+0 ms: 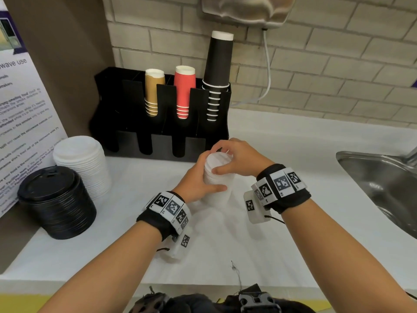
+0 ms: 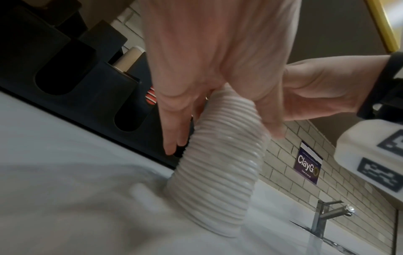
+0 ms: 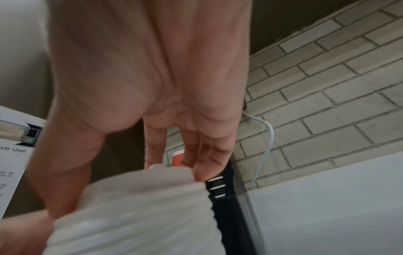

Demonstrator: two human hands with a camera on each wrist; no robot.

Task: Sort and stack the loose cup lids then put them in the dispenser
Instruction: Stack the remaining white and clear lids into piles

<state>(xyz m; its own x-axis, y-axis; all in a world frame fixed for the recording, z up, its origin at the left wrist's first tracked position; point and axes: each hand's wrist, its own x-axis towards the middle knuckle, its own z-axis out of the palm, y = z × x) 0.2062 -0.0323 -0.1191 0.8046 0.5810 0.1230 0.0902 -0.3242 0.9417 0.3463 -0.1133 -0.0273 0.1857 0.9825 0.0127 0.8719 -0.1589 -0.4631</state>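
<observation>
A tall stack of small white lids stands on the white counter just in front of the black dispenser. My left hand grips the stack's side, thumb in front and fingers behind it. My right hand holds the top of the stack, thumb on the near rim and fingers curled over the far rim. The left wrist view shows the ribbed stack resting on the counter under both hands. In the right wrist view the stack is blurred beneath my fingers.
The dispenser's back slots hold tan cups, red cups and black cups; its lower front slots look dark. A stack of larger white lids and one of black lids stand at left. A steel sink lies at right.
</observation>
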